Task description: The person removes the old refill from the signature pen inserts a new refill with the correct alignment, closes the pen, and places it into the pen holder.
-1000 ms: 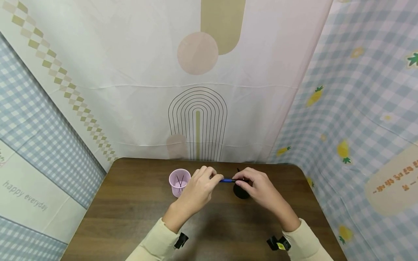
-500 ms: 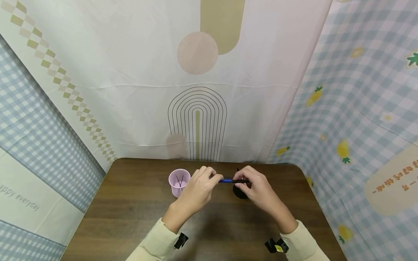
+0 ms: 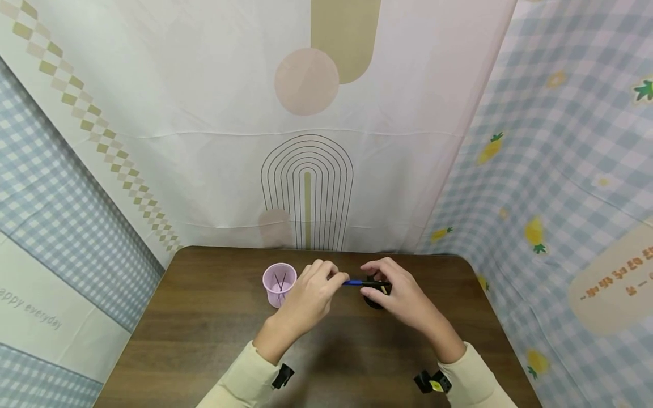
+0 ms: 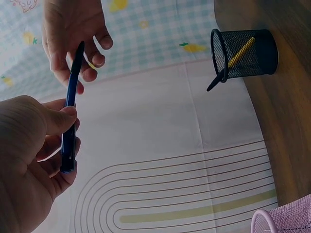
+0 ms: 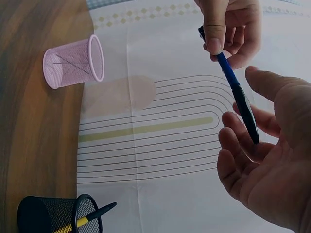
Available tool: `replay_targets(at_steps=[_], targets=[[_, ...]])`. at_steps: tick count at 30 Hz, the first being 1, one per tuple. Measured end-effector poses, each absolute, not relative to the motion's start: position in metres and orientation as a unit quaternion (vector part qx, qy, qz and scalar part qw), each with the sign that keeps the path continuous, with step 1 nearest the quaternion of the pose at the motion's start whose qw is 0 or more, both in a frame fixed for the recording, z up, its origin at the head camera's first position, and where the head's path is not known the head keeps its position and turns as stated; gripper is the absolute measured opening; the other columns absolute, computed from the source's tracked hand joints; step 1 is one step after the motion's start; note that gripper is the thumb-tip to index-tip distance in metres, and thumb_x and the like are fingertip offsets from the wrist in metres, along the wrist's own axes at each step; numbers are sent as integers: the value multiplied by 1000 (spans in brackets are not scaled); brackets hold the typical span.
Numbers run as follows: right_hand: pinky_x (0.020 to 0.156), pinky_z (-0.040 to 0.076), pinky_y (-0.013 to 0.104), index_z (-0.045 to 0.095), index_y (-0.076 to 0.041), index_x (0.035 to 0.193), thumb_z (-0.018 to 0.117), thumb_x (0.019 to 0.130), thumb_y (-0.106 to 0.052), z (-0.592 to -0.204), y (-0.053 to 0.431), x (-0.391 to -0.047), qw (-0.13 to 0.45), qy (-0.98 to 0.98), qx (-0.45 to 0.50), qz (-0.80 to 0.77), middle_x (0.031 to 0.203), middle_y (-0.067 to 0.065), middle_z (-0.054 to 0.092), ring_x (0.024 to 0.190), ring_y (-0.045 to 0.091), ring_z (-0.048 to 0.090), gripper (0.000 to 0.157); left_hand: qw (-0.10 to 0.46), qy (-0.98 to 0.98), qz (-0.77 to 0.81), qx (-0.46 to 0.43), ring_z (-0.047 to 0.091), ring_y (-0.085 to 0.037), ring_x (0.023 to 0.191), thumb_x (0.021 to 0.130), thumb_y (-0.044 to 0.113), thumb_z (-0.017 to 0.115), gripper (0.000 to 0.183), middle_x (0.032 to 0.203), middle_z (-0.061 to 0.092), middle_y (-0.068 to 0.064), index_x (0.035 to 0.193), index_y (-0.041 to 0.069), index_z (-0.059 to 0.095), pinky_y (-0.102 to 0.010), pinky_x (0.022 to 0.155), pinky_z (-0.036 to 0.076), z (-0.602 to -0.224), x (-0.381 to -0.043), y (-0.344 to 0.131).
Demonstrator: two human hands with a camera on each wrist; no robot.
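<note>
Your left hand (image 4: 29, 150) pinches a blue pen (image 4: 72, 85); your right hand (image 4: 80, 26) is near its dark end. The surface (image 4: 289, 145) carries a black mesh cup (image 4: 267, 54) holding a yellow-and-black pen (image 4: 241, 52), and a pink cup (image 4: 294, 217).

Head view looks down; nearer wrist views share the pen (image 5: 232, 76).

Back from the grip, the person's left sleeve (image 3: 238, 375) and right sleeve (image 3: 475, 375) are puffy pale cream; inward of each, a boxy black device (image 3: 283, 376), the right one with a yellow label (image 3: 436, 386)
</note>
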State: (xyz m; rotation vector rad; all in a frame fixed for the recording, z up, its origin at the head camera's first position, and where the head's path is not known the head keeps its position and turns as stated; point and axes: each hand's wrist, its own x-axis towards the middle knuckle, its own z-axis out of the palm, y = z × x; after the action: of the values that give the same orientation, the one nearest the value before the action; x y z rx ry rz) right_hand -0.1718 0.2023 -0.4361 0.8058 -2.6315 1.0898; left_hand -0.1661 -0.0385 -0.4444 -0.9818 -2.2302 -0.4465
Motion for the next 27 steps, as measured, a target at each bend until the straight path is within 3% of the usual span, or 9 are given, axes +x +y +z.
replay_targets(at_steps=[7, 15, 22, 27], targets=[[76, 56, 27, 72, -22, 117, 73, 96, -21, -432, 202, -173, 57, -883, 268, 381, 108, -7, 68, 93, 6, 65, 21, 324, -853, -166, -374, 54, -18, 83, 90, -5, 64, 25, 93, 60, -1, 106, 13, 71, -29, 69, 44, -444, -166, -39], [74, 56, 26, 76, -18, 112, 69, 100, -21, -430, 204, -175, 48, -887, 269, 371, 105, -11, 70, 87, 5, 63, 14, 323, -852, -165, -378, 53, -20, 84, 94, -5, 58, 25, 95, 61, -3, 107, 12, 70, -31, 69, 45, -445, -166, -40], [69, 51, 25, 77, -20, 106, 70, 98, -18, -430, 203, -175, 48, -890, 268, 365, 100, -8, 73, 79, 5, 58, 11, 339, -848, -154, -378, 53, -19, 83, 87, -7, 65, 27, 93, 59, -3, 106, 12, 70, -30, 68, 44, -446, -167, -41], [66, 49, 24, 75, -20, 104, 72, 96, -15, -428, 202, -174, 57, -889, 272, 363, 98, -8, 71, 75, 5, 55, 10, 328, -852, -157, -377, 54, -20, 84, 89, -7, 62, 26, 94, 60, -4, 107, 12, 69, -31, 68, 44, -445, -165, -42]])
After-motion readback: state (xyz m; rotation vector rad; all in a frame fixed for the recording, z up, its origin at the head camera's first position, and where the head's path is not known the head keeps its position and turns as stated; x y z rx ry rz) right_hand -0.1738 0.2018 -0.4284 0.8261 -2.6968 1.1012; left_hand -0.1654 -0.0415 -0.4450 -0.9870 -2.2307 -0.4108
